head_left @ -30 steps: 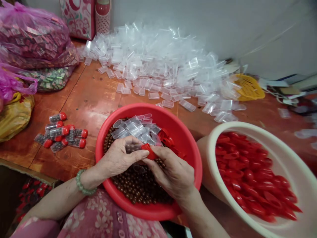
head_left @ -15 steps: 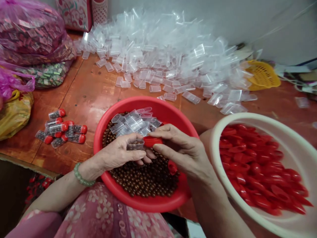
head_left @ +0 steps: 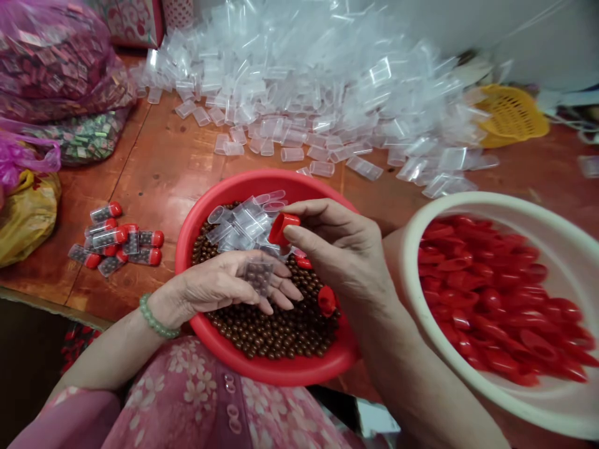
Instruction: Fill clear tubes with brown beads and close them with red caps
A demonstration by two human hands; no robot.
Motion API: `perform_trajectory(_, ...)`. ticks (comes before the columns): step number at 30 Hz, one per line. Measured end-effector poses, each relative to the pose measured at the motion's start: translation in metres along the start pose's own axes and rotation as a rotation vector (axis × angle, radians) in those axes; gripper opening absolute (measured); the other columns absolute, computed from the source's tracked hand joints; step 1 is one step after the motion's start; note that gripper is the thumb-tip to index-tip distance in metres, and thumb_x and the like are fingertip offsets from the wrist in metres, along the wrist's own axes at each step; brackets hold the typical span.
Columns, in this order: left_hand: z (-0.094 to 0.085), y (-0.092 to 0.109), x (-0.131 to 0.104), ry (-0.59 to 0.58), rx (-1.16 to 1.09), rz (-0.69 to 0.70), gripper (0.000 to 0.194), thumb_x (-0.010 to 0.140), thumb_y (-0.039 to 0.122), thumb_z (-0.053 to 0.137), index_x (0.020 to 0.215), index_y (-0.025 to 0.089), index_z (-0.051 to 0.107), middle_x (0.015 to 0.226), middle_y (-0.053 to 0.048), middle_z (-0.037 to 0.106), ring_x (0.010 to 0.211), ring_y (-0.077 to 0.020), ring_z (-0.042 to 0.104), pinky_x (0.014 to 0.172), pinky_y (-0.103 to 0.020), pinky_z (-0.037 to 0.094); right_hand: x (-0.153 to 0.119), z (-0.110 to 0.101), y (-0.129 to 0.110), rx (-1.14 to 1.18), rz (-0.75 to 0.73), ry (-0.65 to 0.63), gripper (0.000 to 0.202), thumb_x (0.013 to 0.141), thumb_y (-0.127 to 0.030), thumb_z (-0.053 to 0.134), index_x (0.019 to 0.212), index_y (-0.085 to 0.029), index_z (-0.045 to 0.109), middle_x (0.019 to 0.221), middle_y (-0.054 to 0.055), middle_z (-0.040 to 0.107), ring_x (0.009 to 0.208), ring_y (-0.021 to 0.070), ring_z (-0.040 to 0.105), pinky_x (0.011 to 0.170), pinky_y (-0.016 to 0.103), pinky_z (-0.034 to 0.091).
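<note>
Head view: a pink floral garment (head_left: 196, 399) nearest, a green beaded bracelet (head_left: 156, 318) on the left wrist.
Left hand (head_left: 224, 287): grip wide, fingers spread, a clear plastic tube of brown beads (head_left: 259, 274) lying across them, above the basin.
Right hand (head_left: 346, 249): grip narrow, thumb and fingers pinching a hollow red plastic cap (head_left: 284, 229), apart from the tube.
Round red plastic basin (head_left: 281, 376): loose brown beads (head_left: 281, 337), empty clear tubes (head_left: 250, 218).
Cream basin (head_left: 406, 262), right: red pointed pieces (head_left: 491, 305).
Wooden table (head_left: 154, 162), left: red-capped filled tubes (head_left: 110, 236).
Beyond: heaped clear tubes (head_left: 304, 93), yellow plastic basket (head_left: 515, 115).
</note>
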State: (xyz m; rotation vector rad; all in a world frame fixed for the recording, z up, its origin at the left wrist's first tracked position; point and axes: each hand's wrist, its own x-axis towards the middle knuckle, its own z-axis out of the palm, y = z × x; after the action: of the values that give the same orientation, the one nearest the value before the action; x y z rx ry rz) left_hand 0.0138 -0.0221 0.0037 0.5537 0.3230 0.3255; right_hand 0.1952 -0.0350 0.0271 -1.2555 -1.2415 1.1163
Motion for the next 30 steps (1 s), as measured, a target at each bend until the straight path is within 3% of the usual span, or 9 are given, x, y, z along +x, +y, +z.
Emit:
perform_trajectory(4,-0.001,-0.002,0.001,-0.004,0.027,0.008,0.041,0.067,0.007,0.071,0.107,0.012,0.065,0.103,-0.013,0.072,0.089,-0.0182,0.069,0.071,-0.024,0.053,-0.002,0.000,-0.002,-0.046,-0.047,-0.089,0.020,0.083,-0.026,0.069,0.103,-0.026,0.069,0.091,0.000,0.070,0.082,0.0131,0.065,0.074,0.026,0.055)
perform_trajectory(11,-0.003,-0.003,0.002,-0.030,0.107,-0.051,0.033,0.073,0.023,0.075,0.102,0.010,0.069,0.106,-0.014,0.070,0.089,-0.0165,0.067,0.070,-0.021,0.053,-0.007,-0.002,-0.001,-0.125,-0.025,-0.224,0.015,0.085,-0.028,0.067,0.098,-0.022,0.070,0.085,0.002,0.072,0.073,0.0137,0.068,0.065,0.025,0.056)
perform_trajectory(15,-0.002,-0.003,0.001,0.024,0.141,-0.033,0.031,0.076,0.031,0.075,0.097,0.009,0.068,0.099,-0.013,0.069,0.084,-0.0149,0.066,0.068,-0.021,0.052,-0.006,-0.011,0.001,-0.211,-0.093,-0.269,0.015,0.085,-0.028,0.066,0.098,-0.023,0.073,0.092,0.003,0.074,0.082,0.0168,0.070,0.074,0.029,0.058)
perform_trajectory(22,0.001,-0.005,0.001,0.143,0.210,0.016,0.031,0.078,0.037,0.073,0.089,0.010,0.062,0.085,-0.006,0.063,0.075,-0.0112,0.062,0.064,-0.020,0.048,-0.004,-0.016,0.005,-0.216,-0.115,-0.289,0.015,0.085,-0.028,0.066,0.097,-0.024,0.074,0.093,0.004,0.075,0.084,0.0180,0.071,0.075,0.030,0.059)
perform_trajectory(30,0.004,-0.003,0.001,0.147,0.416,-0.011,0.035,0.081,0.045,0.065,0.083,0.012,0.056,0.076,-0.001,0.057,0.062,-0.0071,0.053,0.061,-0.022,0.045,-0.005,-0.017,0.003,-0.202,-0.144,-0.357,0.015,0.084,-0.021,0.067,0.096,-0.024,0.075,0.089,0.003,0.076,0.081,0.0161,0.072,0.074,0.027,0.059)
